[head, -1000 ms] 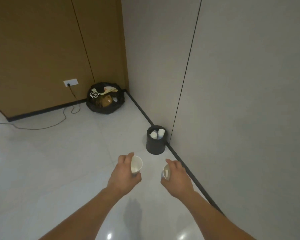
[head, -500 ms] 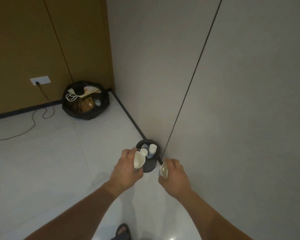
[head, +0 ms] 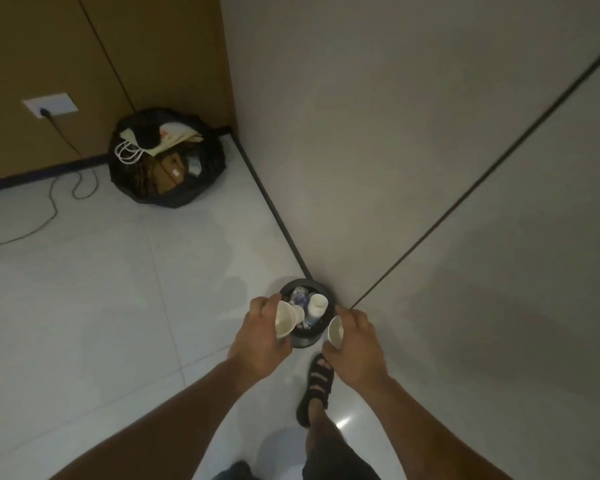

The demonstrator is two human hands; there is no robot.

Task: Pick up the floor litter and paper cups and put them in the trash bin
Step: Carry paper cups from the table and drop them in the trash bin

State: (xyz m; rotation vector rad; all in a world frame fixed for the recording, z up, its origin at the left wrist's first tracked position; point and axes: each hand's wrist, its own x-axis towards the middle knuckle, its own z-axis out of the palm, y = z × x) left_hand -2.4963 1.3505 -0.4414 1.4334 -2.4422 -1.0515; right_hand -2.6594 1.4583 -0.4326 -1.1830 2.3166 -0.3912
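White paper cups [head: 284,319] [head: 335,331] gripped in both hands' fingers [head: 261,307] [head: 347,315], above trash bin [head: 303,341].

The trash bin [head: 307,341] is half hidden by both hands (contents indistinct).

Tight spot here: the trash bin [head: 305,336] sits right against the grey wall [head: 413,168], so there's no way in from the right or behind. Its mouth looks crowded, with cups [head: 317,304] standing inside. White floor [head: 118,306] lies wide open on the left.
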